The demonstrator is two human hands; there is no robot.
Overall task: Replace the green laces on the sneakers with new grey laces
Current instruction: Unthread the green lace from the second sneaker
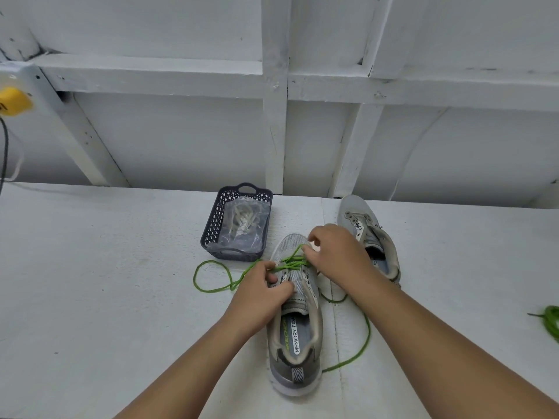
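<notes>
left grip [266, 285] pinches green lace [290, 263] | right grip [332, 252] seemingly pinching lace, fingertips hidden | sneaker [295, 328]

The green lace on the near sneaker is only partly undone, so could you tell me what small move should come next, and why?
Probably pull the next crossing out of its eyelets. The green lace still crosses the front of the near sneaker, both ends already trail loose on the table, and the left hand and right hand are pinching it there.
</notes>
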